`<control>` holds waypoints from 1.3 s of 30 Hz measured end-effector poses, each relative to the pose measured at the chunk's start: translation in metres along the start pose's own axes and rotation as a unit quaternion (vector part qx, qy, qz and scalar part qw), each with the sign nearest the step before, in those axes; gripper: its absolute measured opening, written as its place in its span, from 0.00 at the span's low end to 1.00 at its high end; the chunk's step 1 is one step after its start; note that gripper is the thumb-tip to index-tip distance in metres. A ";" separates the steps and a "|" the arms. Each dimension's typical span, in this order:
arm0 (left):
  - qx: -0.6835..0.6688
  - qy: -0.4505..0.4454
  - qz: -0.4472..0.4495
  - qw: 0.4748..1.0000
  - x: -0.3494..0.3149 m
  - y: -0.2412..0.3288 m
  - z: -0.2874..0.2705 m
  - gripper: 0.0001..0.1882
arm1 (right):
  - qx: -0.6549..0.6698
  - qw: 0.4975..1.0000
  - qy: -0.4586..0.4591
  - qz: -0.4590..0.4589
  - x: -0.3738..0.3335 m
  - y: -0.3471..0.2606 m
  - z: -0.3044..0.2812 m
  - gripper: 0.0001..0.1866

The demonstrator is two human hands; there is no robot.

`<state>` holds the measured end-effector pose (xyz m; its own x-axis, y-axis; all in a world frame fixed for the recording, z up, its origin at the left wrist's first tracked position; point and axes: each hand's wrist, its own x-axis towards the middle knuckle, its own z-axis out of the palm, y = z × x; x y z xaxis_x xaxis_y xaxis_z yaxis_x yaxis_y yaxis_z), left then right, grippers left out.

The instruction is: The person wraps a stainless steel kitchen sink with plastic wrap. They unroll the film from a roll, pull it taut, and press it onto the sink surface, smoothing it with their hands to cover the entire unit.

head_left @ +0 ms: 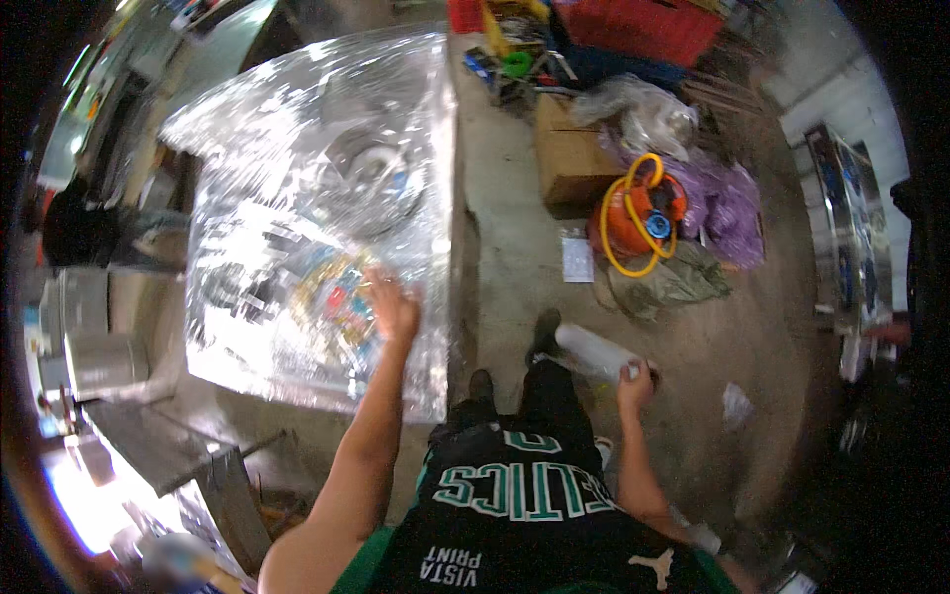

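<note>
A large, flat-topped item wrapped in shiny clear stretch film [421,148] stands in front of me to the left. Through the film show a round, ring-like metal part [371,173] and a multicoloured bundle [332,302] that I cannot make out. My left hand [394,309] rests on the film beside this bundle, its fingers stretched out and holding nothing. Down at my right side, my right hand [635,384] grips one end of a roll of stretch film [594,351]. The roll points away toward my shoes, apart from the wrapped item.
An orange gas cylinder [623,230] with a yellow hose stands ahead to the right, beside a cardboard box [569,153] and purple plastic sheeting [727,218]. A red crate [643,35] is farther back. Another person [79,223] is at the far left. A metal frame [168,441] stands lower left.
</note>
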<state>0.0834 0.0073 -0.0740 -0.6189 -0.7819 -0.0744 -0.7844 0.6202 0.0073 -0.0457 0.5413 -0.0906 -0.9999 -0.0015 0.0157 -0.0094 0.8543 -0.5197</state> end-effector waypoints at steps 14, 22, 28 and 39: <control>-0.106 0.032 -0.221 0.969 0.094 0.142 -0.002 0.55 | -0.228 0.943 -0.212 -0.121 0.418 -0.145 0.233 0.13; -0.075 0.016 -0.228 0.971 0.100 0.147 -0.014 0.53 | -0.201 0.897 -0.345 -0.190 0.528 -0.133 0.356 0.21; -0.086 0.016 -0.239 0.967 0.099 0.149 -0.019 0.53 | -0.208 0.854 -0.424 -0.218 0.549 -0.159 0.374 0.37; -0.124 0.051 -0.268 0.954 0.098 0.146 -0.021 0.56 | -0.293 0.846 -0.410 -0.175 0.545 -0.203 0.349 0.50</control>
<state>-0.0927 0.0197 -0.0594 -0.1178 -0.9924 -0.0362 -0.9669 0.1063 0.2320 -0.5935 0.1855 -0.2752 -0.6124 -0.4620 -0.6415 -0.5388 0.8377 -0.0890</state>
